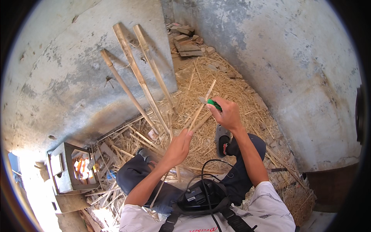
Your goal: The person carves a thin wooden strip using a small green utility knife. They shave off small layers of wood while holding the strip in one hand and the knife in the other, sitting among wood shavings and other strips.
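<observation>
My left hand (180, 146) is closed around the lower end of a thin bamboo strip (198, 112), which slants up and away to the right. My right hand (228, 113) grips a knife (213, 104) with a green handle. Its short blade lies against the upper part of the strip, or just over it; I cannot tell whether it bites in. Below the strip, a wider pale piece of bamboo (201, 121) shows between my hands, partly hidden by the left one.
Three bamboo poles (133, 63) lean on the left wall. Straw-like shavings (247, 116) cover the floor around my feet. Broken bricks and slabs (187, 44) lie in the far corner. A worn box-like frame (63, 166) stands at the left. A black cable (203, 181) loops over my lap.
</observation>
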### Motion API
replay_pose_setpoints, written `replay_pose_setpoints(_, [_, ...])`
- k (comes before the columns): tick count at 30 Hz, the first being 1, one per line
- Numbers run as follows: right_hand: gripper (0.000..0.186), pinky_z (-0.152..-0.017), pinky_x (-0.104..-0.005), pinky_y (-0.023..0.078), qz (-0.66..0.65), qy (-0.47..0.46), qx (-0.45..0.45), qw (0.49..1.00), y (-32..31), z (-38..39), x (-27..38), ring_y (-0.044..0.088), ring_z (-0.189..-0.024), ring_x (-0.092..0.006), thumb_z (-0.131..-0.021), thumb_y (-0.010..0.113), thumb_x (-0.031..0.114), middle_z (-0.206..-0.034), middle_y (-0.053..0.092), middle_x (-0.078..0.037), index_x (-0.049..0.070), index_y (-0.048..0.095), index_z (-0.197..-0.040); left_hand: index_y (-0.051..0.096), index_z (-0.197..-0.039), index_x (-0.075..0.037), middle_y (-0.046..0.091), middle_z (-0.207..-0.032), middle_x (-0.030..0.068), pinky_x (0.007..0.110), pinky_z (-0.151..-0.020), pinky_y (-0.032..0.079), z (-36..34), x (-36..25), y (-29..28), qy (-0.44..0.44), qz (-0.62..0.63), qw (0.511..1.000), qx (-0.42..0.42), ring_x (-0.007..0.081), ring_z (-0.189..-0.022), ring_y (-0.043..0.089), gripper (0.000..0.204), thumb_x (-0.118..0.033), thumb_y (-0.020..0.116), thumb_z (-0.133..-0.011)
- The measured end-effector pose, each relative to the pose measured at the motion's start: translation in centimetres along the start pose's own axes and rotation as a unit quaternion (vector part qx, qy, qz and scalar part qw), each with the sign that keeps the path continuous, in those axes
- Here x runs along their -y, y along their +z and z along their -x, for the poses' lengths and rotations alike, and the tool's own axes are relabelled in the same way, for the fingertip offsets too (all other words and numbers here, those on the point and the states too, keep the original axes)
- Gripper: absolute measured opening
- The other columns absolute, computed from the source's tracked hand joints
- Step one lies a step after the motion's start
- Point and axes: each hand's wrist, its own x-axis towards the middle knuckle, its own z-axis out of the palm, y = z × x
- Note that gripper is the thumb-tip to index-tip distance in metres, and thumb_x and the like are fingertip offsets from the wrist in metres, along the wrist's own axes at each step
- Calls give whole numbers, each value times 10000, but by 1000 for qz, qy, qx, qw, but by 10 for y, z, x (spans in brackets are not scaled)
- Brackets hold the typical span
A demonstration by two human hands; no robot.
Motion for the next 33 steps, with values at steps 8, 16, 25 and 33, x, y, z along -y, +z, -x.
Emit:
replay_pose_setpoints(8, [396, -558, -380, 408, 18, 188, -166, 968, -57, -22, -68, 517, -554, -180, -1084, 600, 401, -660, 599, -97, 27, 721, -1033, 498, -991, -41, 434, -708, 84, 413, -611, 393, 13, 12, 12, 24, 55, 996, 68, 248, -632, 455, 438, -409, 354, -1181])
replay_pose_setpoints(16, [356, -594, -311, 378, -155, 167, -90, 970, -31, -5, -32, 467, -633, -97, -1076, 634, 370, -698, 559, 6, 19, 691, -1082, 490, -981, -119, 352, -722, -62, 237, -496, 247, -1, -6, -13, -191, 300, 906, 230, 52, -552, 294, 486, -548, 332, -1147])
replay_pose_setpoints(25, [294, -503, -213, 312, -444, 293, 19, 847, -15, -4, -8, 421, -580, -2, -1027, 734, 271, -754, 533, 83, 37, 700, -1201, 523, -1062, -99, 417, -739, -50, 236, -436, 340, -2, -6, -10, -202, 377, 864, 267, 46, -502, 334, 526, -577, 319, -1143])
replay_pose_setpoints(33, [291, -663, -305, 477, -327, 217, -46, 919, -1, 1, 8, 608, -708, -123, -1052, 684, 317, -840, 678, -16, 33, 675, -1112, 498, -1069, -120, 362, -746, -56, 212, -400, 276, -5, -1, 7, -189, 422, 856, 231, 32, -493, 304, 524, -589, 283, -1159])
